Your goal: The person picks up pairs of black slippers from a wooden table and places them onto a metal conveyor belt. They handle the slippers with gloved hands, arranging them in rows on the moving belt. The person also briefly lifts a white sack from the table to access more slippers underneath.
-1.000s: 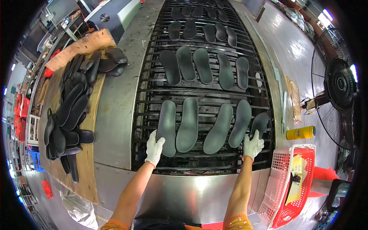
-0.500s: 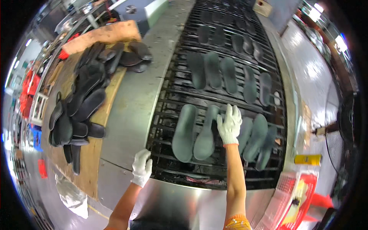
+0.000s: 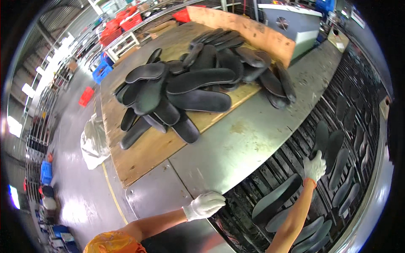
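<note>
Now the left hand point(image 3: 205, 205), in a white glove, lies flat with fingers together on the steel table point(image 3: 236, 139) at the near edge of the slatted conveyor point(image 3: 295, 143), holding nothing. Farther along that conveyor, the right hand point(image 3: 314, 167) reaches out on a straight forearm, gloved fingers spread over a dark insole point(image 3: 333, 145). Left of the conveyor, a heap of insoles point(image 3: 198, 88) covers the wooden board point(image 3: 143, 156).

I see white knit gloves on both my hands, left point(image 3: 205, 205) and right point(image 3: 314, 167), dark grey soles point(image 3: 198, 80) heaped on a tan wooden board point(image 3: 152, 147), a dull silver worktop point(image 3: 249, 135), a black slatted belt point(image 3: 295, 168), and red crates point(image 3: 126, 19) behind.
</note>
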`<state>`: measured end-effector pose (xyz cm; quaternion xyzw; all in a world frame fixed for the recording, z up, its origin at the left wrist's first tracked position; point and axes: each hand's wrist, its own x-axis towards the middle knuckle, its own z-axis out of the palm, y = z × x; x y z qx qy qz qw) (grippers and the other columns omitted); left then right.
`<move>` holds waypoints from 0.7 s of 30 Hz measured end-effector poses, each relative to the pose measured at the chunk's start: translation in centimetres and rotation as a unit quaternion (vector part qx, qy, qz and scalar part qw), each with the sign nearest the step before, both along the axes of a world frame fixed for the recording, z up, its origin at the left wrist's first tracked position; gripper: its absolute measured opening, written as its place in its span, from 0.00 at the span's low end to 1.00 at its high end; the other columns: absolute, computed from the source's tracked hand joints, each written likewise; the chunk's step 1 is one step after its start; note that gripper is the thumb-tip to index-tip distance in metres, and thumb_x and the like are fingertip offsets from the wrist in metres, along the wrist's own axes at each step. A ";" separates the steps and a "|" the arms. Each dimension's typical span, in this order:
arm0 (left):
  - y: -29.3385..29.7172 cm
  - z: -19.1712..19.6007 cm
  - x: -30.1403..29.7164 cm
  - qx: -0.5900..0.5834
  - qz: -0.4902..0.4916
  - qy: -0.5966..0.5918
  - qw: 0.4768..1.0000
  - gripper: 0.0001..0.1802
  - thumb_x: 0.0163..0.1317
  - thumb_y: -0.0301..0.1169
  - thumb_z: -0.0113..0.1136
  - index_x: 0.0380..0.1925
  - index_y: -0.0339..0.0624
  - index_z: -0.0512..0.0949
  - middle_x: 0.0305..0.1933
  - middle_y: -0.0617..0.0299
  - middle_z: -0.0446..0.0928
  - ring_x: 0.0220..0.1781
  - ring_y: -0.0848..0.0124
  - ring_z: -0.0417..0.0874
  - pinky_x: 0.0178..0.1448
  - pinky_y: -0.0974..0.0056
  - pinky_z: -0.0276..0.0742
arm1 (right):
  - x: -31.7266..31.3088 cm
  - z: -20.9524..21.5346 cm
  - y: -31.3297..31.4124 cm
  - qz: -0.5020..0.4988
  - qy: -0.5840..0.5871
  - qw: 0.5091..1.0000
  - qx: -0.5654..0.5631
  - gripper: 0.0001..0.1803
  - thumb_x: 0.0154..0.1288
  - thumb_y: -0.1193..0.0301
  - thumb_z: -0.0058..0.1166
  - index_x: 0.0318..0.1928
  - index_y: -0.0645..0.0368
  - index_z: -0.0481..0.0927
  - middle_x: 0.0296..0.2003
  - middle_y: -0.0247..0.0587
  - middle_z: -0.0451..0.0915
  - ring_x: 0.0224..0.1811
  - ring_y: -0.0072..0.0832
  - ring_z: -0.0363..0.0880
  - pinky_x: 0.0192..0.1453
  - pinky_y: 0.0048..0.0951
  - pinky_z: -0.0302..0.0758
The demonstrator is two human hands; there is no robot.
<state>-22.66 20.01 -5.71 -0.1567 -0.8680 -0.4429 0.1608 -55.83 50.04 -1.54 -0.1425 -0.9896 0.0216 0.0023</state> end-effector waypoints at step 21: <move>-34.0 11.8 -2.6 -0.035 0.358 0.146 0.922 0.15 0.53 0.21 0.67 0.42 0.42 0.81 0.42 0.55 0.82 0.44 0.54 0.83 0.48 0.56 0.81 | 9.9 11.0 -37.7 0.505 0.110 0.835 -0.191 0.38 0.59 0.55 0.66 0.66 0.55 0.70 0.63 0.63 0.70 0.64 0.59 0.69 0.66 0.52 0.70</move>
